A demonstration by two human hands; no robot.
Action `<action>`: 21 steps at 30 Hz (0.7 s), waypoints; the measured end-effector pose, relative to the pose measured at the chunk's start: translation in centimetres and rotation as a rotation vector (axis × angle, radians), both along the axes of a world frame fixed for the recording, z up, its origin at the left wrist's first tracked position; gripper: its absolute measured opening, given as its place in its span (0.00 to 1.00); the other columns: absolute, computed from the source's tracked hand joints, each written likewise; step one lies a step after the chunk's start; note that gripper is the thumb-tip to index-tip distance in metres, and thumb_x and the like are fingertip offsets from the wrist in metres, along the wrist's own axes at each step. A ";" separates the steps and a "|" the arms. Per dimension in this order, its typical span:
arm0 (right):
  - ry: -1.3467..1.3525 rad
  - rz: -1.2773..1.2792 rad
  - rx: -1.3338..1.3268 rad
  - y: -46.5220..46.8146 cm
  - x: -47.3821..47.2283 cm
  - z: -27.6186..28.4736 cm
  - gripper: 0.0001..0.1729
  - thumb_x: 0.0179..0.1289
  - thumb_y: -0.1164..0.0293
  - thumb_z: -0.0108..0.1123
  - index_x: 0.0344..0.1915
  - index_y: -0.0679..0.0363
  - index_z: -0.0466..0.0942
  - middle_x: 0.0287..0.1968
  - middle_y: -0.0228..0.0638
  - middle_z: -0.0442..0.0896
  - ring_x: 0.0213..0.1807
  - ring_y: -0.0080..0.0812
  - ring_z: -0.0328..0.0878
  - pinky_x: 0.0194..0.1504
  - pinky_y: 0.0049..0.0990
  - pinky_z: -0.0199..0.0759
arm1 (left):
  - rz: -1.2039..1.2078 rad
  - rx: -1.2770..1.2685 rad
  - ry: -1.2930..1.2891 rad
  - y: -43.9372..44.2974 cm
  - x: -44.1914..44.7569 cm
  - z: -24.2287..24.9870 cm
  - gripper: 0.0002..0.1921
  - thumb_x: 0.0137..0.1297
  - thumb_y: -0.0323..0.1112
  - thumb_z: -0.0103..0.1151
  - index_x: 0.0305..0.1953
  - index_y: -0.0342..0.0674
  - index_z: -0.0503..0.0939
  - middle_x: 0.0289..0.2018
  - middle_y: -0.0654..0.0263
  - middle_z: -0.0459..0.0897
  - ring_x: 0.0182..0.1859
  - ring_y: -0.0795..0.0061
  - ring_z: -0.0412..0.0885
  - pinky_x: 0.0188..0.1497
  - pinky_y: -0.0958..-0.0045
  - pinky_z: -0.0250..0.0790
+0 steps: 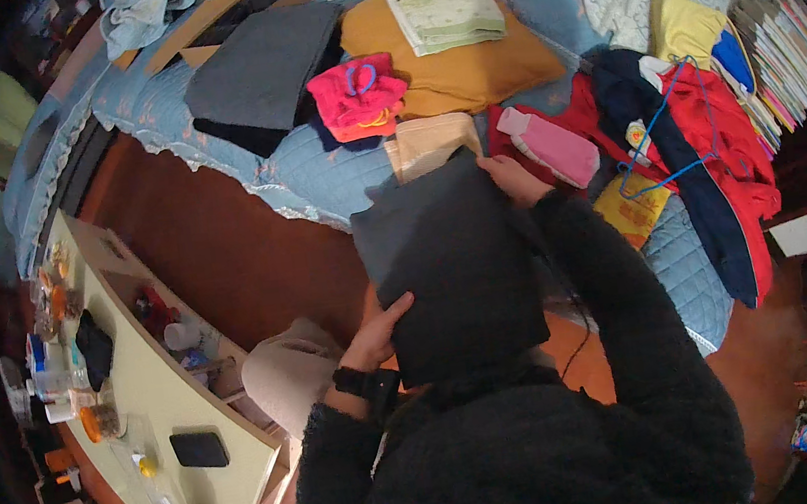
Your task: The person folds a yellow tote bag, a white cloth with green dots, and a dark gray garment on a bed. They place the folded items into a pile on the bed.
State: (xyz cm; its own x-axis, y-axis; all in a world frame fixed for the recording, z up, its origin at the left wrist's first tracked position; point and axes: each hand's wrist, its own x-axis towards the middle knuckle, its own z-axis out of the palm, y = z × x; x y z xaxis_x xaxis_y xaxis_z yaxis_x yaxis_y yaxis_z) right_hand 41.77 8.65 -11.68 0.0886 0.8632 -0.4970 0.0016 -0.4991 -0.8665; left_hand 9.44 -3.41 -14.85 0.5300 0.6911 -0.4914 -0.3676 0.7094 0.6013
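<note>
A dark grey, flat, roughly rectangular piece, perhaps folded fabric or a fabric-covered panel, is held in front of my body. My left hand grips its left edge, thumb on top, with a dark watch on the wrist. At the upper right corner, my right hand has its fingers on the edge. Just beyond lies a beige striped cloth, partly covered by the grey piece. A pink pouch rests on dark red fabric beside my right hand. Farther off sits a bright pink cloth with hair ties on it.
On the blue quilted bed are a dark grey folded item, a mustard cushion bearing a folded pale towel, and a red-and-navy jacket with a blue hanger. To the left, a table holds jars and a phone.
</note>
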 end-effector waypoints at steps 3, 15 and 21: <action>-0.114 -0.014 -0.119 0.7 -0.3 1.0 0.27 0.65 0.51 0.54 0.41 0.68 0.79 0.36 0.35 0.81 0.39 0.27 0.76 0.40 0.25 0.68 | -0.011 -0.043 0.023 -0.1 -0.2 -0.3 0.36 0.61 0.32 0.63 0.67 0.47 0.55 0.59 0.59 0.68 0.60 0.62 0.69 0.59 0.61 0.67; -0.427 0.210 -0.006 5.4 -0.3 -0.9 0.31 0.66 0.49 0.52 0.54 0.67 0.73 0.48 0.40 0.80 0.49 0.33 0.76 0.54 0.26 0.66 | -0.041 -0.011 0.065 -0.1 -0.3 -0.1 0.30 0.65 0.36 0.59 0.66 0.43 0.59 0.59 0.63 0.71 0.59 0.65 0.71 0.61 0.63 0.65; 0.307 0.181 0.418 5.5 -0.7 0.2 0.24 0.64 0.59 0.56 0.54 0.64 0.73 0.46 0.39 0.80 0.47 0.36 0.77 0.52 0.27 0.68 | -0.049 -0.080 0.014 0.1 -0.5 -0.6 0.37 0.61 0.34 0.64 0.68 0.42 0.55 0.62 0.61 0.67 0.62 0.63 0.67 0.64 0.61 0.62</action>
State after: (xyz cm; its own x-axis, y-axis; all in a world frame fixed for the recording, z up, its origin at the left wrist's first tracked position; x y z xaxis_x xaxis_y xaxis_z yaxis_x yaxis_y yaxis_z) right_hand 41.11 14.12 -11.52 -0.1745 0.9807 -0.0884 -0.2286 -0.1277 -0.9651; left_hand 8.92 -3.29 -15.44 0.5554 0.6226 -0.5512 -0.3231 0.7724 0.5468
